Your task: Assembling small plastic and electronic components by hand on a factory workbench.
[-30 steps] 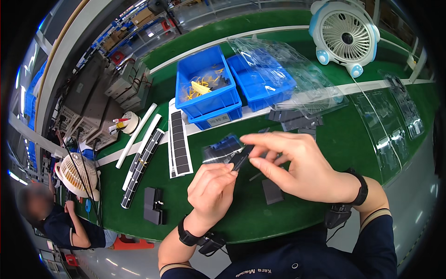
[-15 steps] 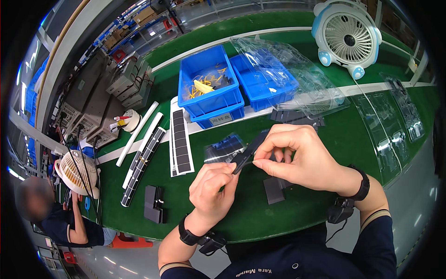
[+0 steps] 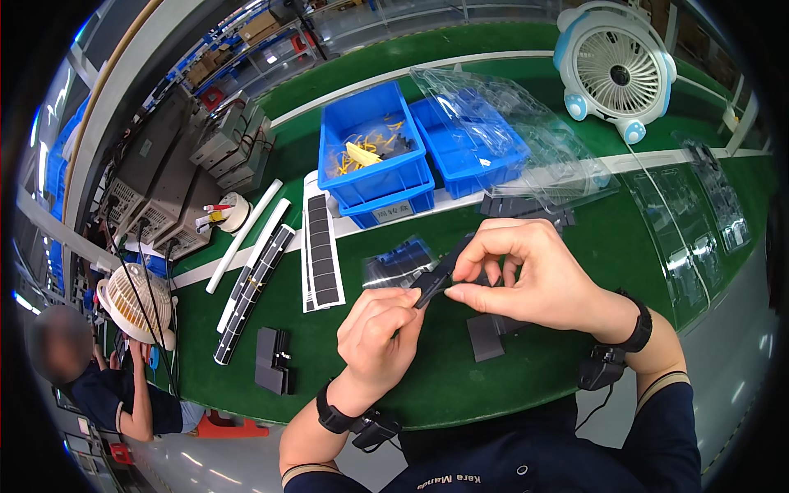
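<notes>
My left hand (image 3: 376,333) is closed on the near end of a narrow flat black piece (image 3: 432,281), thumb and forefinger pinching it. The piece slants away from me toward the far right, above the green table. Beside its right edge is my right hand (image 3: 534,275), thumb and fingertips drawn together in a pinch; whatever lies between them is too small to make out. Beneath that hand rests a dark flat sheet (image 3: 486,338). Just beyond my left hand lies a shiny clear-and-black film piece (image 3: 399,262). A black block-like stack (image 3: 271,361) sits to the left.
Blue bins (image 3: 374,185) stand at the back, one with yellow scraps. Clear plastic trays (image 3: 526,131) lean over the right bin. Strips of black labels (image 3: 322,255) and white rolls (image 3: 244,237) lie left. A fan (image 3: 618,72) stands far right; a person (image 3: 123,394) sits left.
The black piece has turned slightly, and more of its broad face shows near my left fingertips. Both hands stay in almost the same place.
</notes>
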Action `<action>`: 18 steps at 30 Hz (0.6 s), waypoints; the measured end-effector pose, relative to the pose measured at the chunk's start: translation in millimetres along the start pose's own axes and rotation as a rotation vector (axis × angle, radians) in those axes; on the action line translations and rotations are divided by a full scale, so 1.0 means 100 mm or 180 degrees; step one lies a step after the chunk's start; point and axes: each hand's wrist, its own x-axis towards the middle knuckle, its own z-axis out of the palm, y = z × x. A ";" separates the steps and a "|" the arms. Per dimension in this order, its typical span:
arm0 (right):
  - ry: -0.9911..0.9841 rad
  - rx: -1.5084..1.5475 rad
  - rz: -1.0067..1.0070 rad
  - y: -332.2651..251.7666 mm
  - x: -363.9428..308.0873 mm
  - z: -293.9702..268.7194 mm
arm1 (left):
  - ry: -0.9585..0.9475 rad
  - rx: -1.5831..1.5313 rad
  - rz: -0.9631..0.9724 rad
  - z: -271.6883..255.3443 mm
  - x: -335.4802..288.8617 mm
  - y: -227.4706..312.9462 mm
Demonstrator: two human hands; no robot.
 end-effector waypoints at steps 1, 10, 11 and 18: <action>-0.0046 0.0025 0.0069 0.01 0.00 0.00 | 0.0012 -0.0003 0.0002 0.00 0.00 0.00; -0.0035 0.0092 0.0194 0.04 0.01 0.00 | 0.0025 -0.0018 0.0027 0.01 0.00 -0.01; -0.0022 0.0087 0.0225 0.03 0.01 0.00 | 0.0024 -0.0017 0.0031 0.01 0.00 -0.01; -0.0108 0.0089 0.0184 0.04 0.00 -0.01 | 0.0034 -0.0013 0.0021 0.01 0.00 -0.01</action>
